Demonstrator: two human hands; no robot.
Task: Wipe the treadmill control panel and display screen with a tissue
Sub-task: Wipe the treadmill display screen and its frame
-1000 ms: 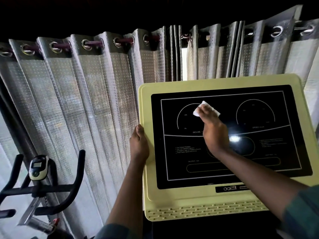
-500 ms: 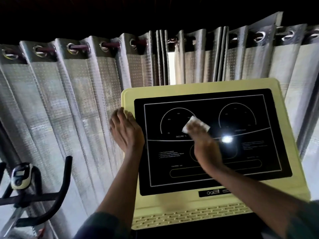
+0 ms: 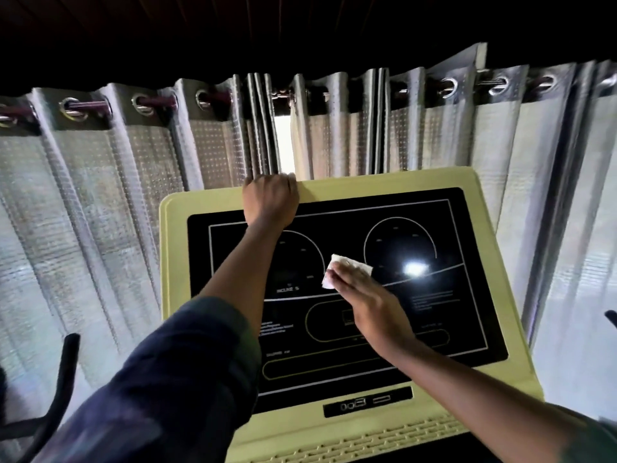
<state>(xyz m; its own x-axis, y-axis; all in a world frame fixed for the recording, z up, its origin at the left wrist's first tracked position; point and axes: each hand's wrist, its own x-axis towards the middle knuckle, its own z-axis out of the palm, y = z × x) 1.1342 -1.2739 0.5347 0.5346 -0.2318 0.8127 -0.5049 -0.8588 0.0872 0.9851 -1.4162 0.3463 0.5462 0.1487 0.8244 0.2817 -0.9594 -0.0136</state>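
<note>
The treadmill control panel (image 3: 173, 262) is a pale yellow frame around a black display screen (image 3: 467, 312) with white dial outlines. My left hand (image 3: 270, 198) grips the panel's top edge, fingers curled over it, and my left arm crosses the screen's left part. My right hand (image 3: 370, 305) presses a folded white tissue (image 3: 347, 264) flat against the middle of the screen, between the two dial outlines. Straight fingers cover most of the tissue.
Grey eyelet curtains (image 3: 100, 212) hang close behind the panel, with a bright gap (image 3: 283, 145) at the middle. Black exercise-bike handlebars (image 3: 63, 379) stick up at lower left. A bright light reflection (image 3: 415, 269) sits on the screen right of the tissue.
My left hand left the panel's left edge and now grips the top edge. The tissue hand slid down from the left dial toward the screen's middle. The view shifted left and up.
</note>
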